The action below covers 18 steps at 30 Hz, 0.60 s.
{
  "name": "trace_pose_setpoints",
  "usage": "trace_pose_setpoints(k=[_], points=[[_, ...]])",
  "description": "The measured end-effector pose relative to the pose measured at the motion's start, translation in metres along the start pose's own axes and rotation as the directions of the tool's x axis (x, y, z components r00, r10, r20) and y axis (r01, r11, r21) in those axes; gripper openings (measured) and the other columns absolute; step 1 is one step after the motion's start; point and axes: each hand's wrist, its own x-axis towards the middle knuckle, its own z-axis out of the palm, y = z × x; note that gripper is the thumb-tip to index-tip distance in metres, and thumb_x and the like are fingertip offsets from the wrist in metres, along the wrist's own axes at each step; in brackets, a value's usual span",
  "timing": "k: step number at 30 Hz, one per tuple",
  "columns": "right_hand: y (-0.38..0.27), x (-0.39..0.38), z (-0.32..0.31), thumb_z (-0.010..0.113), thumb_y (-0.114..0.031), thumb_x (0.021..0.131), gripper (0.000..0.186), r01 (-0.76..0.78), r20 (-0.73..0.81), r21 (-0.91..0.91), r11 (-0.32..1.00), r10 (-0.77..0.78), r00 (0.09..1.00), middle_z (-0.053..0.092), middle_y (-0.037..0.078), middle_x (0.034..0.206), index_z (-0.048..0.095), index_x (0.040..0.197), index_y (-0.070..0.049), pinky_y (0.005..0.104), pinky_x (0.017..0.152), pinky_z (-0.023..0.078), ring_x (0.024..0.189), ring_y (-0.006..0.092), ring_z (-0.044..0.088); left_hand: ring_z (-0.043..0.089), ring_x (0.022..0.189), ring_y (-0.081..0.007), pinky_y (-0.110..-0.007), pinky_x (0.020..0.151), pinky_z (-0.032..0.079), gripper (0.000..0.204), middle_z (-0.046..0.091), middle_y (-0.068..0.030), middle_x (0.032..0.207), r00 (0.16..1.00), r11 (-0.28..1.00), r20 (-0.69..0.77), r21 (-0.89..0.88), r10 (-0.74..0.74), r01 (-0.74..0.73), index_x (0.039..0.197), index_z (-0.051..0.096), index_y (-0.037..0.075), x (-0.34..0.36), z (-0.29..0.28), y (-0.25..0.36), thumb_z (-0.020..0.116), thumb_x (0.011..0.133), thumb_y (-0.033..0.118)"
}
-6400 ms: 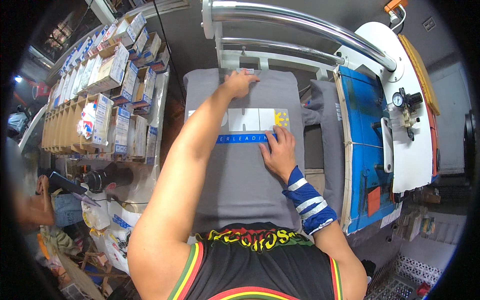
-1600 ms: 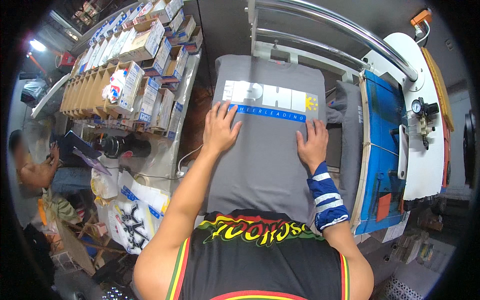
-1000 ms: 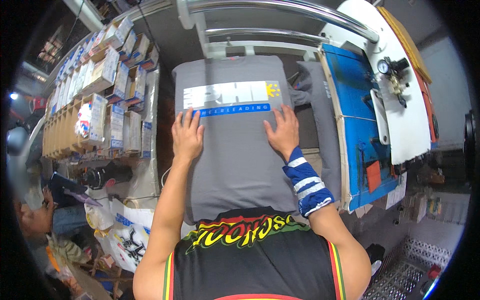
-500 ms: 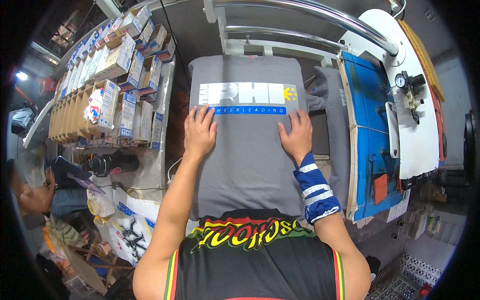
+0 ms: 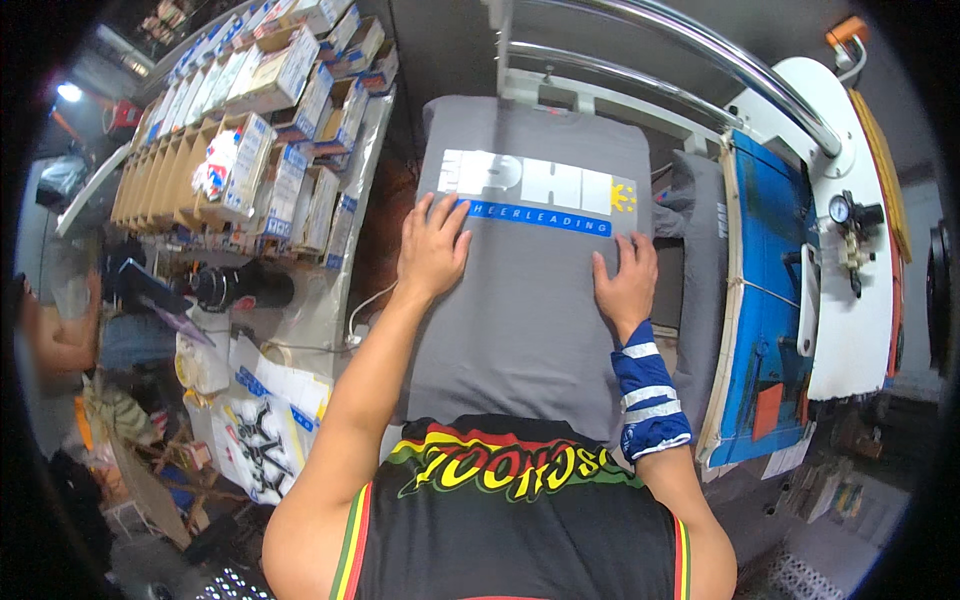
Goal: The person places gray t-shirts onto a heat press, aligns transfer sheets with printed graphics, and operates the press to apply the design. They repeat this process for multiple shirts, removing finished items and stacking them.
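Note:
A grey T-shirt [image 5: 530, 320] lies stretched over a flat press bed in front of me. Across its upper part runs a printed design [image 5: 530, 180] of large silver-white letters with a yellow sun at the right end. Below the letters sits a blue strip [image 5: 540, 218] with pale lettering. My left hand [image 5: 434, 245] rests open on the cloth, its fingertips over the strip's left end. Flat on the shirt, my right hand [image 5: 628, 280] has its fingers spread just below the strip's right end. A blue cloth with silver bands [image 5: 648, 395] wraps my right wrist.
On the left, cardboard boxes [image 5: 245, 170] with compartments stand on a table. Printed sheets [image 5: 265, 440] lie nearer. To the right are a second grey garment [image 5: 695, 290], a blue panel [image 5: 765, 330] and a pressure gauge [image 5: 842, 208]. Chrome bars [image 5: 690, 40] cross behind. Another person's arm [image 5: 65, 335] shows far left.
The whole view has shifted and tilted, so the shirt appears further right and slightly turned. Both hands stay at the ends of the blue strip.

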Motion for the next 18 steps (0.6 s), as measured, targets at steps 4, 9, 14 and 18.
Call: trace_pose_setpoints(k=[4, 9, 14, 18], points=[[-0.002, -0.003, -0.001, 0.071, -0.034, 0.087, 0.048, -0.005, -0.004, 0.007, 1.000, 0.005, 1.000, 0.052, 0.023, 0.134, 0.061, 0.123, -0.003, 0.0531, 0.106, 0.038, 0.129, 0.0426, 0.046, 0.038, 0.138, -0.0371, -0.051, 0.112, 0.034, 0.045, 0.050, -0.0076, 0.146, 0.997, 0.998, -0.045, -0.005, 0.056, -0.057, 0.135, 0.058, 0.013, 0.002, 0.002, -0.004, 0.063, 0.092, 0.025], [0.005, 0.001, 0.002, 0.072, -0.034, 0.085, 0.048, 0.017, 0.015, 0.011, 1.000, -0.017, 1.000, 0.054, 0.022, 0.131, 0.063, 0.121, -0.004, 0.0529, 0.106, 0.039, 0.127, 0.0426, 0.048, 0.039, 0.138, -0.0361, -0.050, 0.112, 0.034, 0.046, 0.052, -0.0078, 0.145, 0.997, 0.999, 0.074, 0.046, -0.028, 0.025, 0.136, 0.059, 0.012, 0.004, 0.007, -0.002, 0.062, 0.092, 0.025], [0.013, 0.013, 0.013, 0.071, -0.038, 0.086, 0.049, -0.002, -0.001, 0.036, 0.999, 0.002, 1.000, 0.052, 0.021, 0.133, 0.062, 0.122, -0.004, 0.0522, 0.108, 0.037, 0.131, 0.0406, 0.045, 0.039, 0.138, -0.0373, -0.051, 0.113, 0.033, 0.045, 0.051, -0.0082, 0.146, 1.000, 0.999, 0.012, 0.025, 0.021, -0.022, 0.136, 0.059, 0.012, 0.009, 0.013, -0.001, 0.061, 0.093, 0.024], [0.011, 0.013, 0.014, 0.071, -0.037, 0.086, 0.049, 0.028, 0.006, 0.079, 0.996, -0.029, 1.000, 0.052, 0.021, 0.134, 0.062, 0.122, -0.004, 0.0524, 0.108, 0.037, 0.132, 0.0409, 0.044, 0.039, 0.138, -0.0380, -0.051, 0.113, 0.033, 0.046, 0.051, -0.0085, 0.145, 1.000, 0.999, -0.012, 0.042, 0.007, -0.007, 0.136, 0.059, 0.012, 0.008, 0.012, -0.002, 0.062, 0.092, 0.025]])
